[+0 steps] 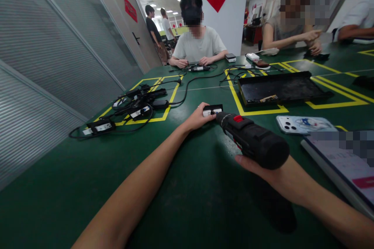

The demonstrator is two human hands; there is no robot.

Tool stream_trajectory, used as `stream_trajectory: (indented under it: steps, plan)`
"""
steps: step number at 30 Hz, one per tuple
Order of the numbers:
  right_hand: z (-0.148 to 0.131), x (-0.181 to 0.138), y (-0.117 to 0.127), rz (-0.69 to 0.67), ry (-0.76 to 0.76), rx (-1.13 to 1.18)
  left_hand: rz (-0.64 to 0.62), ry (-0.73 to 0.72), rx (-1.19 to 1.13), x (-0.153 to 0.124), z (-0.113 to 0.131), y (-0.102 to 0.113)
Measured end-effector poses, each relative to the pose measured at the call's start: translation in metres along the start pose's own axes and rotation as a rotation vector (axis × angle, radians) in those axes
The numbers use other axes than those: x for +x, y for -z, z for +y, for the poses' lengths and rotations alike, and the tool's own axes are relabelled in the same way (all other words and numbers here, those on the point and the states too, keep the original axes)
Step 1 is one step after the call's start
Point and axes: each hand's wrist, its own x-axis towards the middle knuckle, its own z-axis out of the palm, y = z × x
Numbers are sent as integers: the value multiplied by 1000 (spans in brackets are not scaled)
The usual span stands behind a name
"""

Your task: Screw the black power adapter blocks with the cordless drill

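Black box (212, 110), just one, lies flat mid-table (189, 194), long axis left-right. Far left sits a tangle of power bricks (137, 105). The left hand (196, 118) pinches the box's left end. One electric screwdriver (251, 140), gripped by the right hand (253, 165), points up-left onto it. Bare table lies nearer; one tray (280, 87) and one phone (304, 124) lie to the right.

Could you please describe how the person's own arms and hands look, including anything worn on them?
The left forearm and the right forearm are bare and slender; no sleeve reaches into view. The left hand wears no glove, ring, watch or bracelet that I can see. The right hand is also ungloved, but most of it is hidden.
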Motion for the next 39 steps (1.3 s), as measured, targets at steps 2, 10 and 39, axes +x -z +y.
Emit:
stream_trajectory:
  steps: [2,10,39]
  plan:
    - [3,0,-1,12,-3,-18,-9,-8,-4,0,1,1]
    - [16,-4,-6,68,9,-79,0,-20,17,-1,1,0]
    - [16,0,-1,-303,-252,201,73,9,56,1,0,-1]
